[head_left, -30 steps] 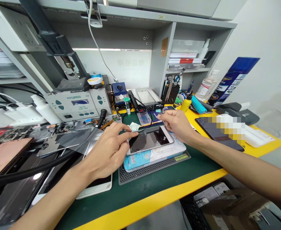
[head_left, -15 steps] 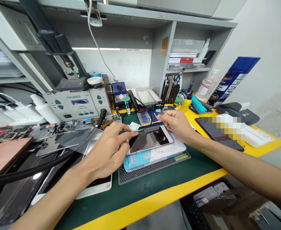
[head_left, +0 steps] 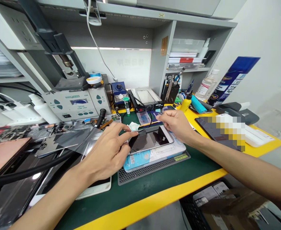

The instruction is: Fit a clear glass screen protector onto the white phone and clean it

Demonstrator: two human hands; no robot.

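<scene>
A white-framed smartphone (head_left: 150, 140) with a dark screen lies face up on a blue-and-white package (head_left: 140, 159). My left hand (head_left: 109, 148) grips the phone's left end, index finger on the glass and thumb at the near side. Above the phone's far right corner my right hand (head_left: 177, 124) is closed in a pinch; whatever is between its fingertips is too small to name. A crumpled white tissue (head_left: 133, 126) lies just beyond my left fingertips. Under the package is a grey perforated mat (head_left: 155, 167).
Phone parts and a white-edged tablet (head_left: 94, 191) crowd the left, crossed by a black hose (head_left: 59, 161). Behind stand a hot-air station (head_left: 78, 103) and a heating plate (head_left: 148, 99). At right are a yellow bottle (head_left: 186, 103) and a dark tablet (head_left: 217, 134).
Both hands keep almost the same place. The phone and the package have not visibly moved.
</scene>
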